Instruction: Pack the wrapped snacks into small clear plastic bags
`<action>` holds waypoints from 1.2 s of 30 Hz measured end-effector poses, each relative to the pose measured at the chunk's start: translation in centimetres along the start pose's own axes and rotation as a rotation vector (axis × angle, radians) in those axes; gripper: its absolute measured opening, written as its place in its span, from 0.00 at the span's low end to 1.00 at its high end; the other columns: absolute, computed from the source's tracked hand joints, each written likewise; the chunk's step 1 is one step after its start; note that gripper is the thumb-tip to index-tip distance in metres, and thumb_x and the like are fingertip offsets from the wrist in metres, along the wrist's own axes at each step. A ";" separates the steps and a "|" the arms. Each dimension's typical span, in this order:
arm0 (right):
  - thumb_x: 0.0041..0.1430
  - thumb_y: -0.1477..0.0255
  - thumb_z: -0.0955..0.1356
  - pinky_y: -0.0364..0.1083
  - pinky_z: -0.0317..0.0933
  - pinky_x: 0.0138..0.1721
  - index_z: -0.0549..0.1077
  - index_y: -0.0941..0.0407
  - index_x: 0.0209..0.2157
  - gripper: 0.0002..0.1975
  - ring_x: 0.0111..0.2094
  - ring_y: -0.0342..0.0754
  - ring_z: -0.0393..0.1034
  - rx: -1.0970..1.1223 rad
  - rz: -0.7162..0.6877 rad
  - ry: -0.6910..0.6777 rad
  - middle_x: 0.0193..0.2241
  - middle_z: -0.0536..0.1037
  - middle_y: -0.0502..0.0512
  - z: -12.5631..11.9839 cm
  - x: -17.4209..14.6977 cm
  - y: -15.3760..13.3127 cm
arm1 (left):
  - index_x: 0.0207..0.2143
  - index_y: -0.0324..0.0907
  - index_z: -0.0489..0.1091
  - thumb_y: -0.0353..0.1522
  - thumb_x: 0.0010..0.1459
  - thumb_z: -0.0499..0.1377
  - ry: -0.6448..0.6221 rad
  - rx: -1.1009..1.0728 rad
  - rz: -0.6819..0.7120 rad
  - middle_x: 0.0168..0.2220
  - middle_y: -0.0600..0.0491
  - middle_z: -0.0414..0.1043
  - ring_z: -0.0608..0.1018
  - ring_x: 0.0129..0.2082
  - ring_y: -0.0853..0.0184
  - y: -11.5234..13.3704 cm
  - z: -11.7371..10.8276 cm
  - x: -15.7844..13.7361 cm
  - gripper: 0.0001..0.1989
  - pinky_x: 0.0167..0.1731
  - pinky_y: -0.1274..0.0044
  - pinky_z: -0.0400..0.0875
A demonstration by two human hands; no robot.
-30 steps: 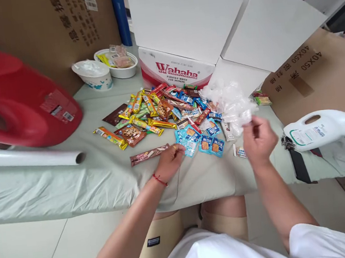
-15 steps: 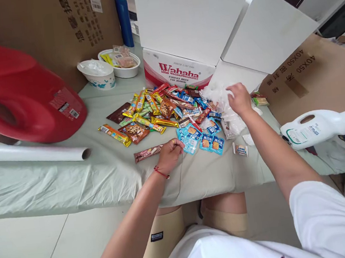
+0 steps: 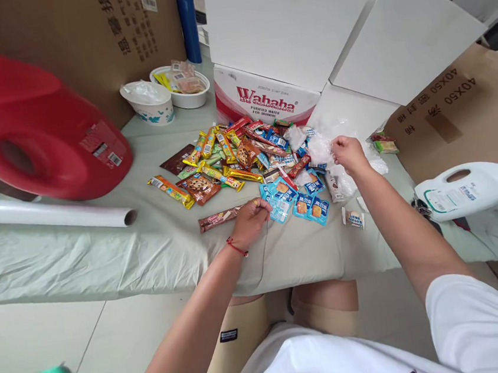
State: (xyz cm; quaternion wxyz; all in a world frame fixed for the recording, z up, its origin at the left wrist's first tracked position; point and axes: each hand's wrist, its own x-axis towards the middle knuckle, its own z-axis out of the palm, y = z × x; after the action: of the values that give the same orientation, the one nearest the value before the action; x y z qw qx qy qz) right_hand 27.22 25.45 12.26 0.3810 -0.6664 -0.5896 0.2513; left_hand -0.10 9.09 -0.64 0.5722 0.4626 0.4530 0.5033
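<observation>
My left hand [image 3: 252,220] rests low over the cloth, fingers curled into a pinch beside the light-blue snack packets [image 3: 280,208]. Whether its fingertips grip a packet edge I cannot tell. Partly under that hand lies a brown wafer bar [image 3: 217,219]. My right hand [image 3: 349,154] pinches crumpled clear plastic bags [image 3: 320,148] at the right of the snack heap. The heap mixes yellow-wrapped bars [image 3: 218,178], a brown cookie packet [image 3: 200,187] and red and blue wrappers. Nearer me lies a small beige-and-white wrapped snack [image 3: 354,218].
A white Wahaha carton [image 3: 266,95] stands behind the heap. To the left are a red jug [image 3: 47,130], a white roll [image 3: 51,212], a paper bowl [image 3: 152,110] and a white bowl [image 3: 193,100]. At right are a white bottle [image 3: 467,192] and a cardboard box [image 3: 464,116].
My right hand has come down and closed on the plastic, and the bags have shifted toward the heap. My left hand stays by the light-blue packets. The view has shifted slightly.
</observation>
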 end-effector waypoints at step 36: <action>0.61 0.55 0.71 0.49 0.69 0.39 0.73 0.53 0.47 0.19 0.35 0.49 0.73 -0.003 -0.289 -0.198 0.41 0.78 0.57 4.1 -13.8 0.3 | 0.33 0.45 0.65 0.38 0.49 0.71 0.272 -0.282 0.048 0.28 0.60 0.65 0.68 0.25 0.72 -1.1 4.0 -2.3 0.17 0.21 0.80 0.65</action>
State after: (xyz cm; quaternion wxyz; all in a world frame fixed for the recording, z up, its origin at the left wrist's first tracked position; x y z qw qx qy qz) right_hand 21.75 12.82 8.03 0.3522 -0.5474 -0.7141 0.2574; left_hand 3.83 6.41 -0.98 0.5528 0.3163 0.4402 0.6329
